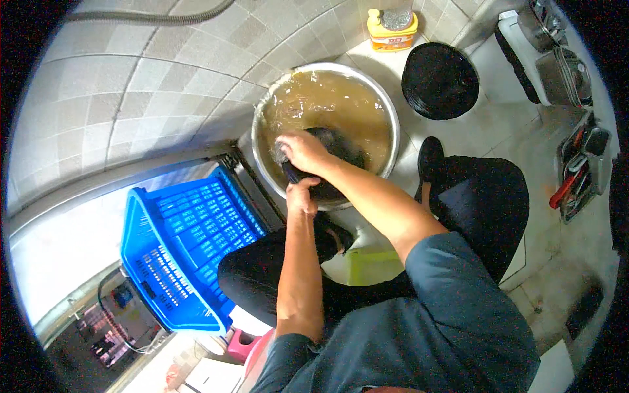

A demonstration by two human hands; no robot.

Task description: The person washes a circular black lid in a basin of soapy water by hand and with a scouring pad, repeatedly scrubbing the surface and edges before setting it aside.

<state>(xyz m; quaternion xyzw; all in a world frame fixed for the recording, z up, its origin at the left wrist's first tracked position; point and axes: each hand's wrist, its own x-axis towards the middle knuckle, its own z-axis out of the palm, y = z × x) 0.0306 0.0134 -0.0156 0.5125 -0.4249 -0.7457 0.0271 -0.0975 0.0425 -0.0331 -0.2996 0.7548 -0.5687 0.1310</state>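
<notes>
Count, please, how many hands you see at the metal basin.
2. The left hand grips a black item near the rim of the metal basin; the right hand is farther in, holding what seems a grey scrubber. No hand seems hidden.

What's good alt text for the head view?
The person's left hand grips what looks like a dark pan in a basin of murky water; the right hand holds what seems a greyish scrubber. A blue basket sits left, a yellow jug beyond the basin.

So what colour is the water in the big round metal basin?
Murky brown: the water in the round metal basin shows best in the head view.
</notes>
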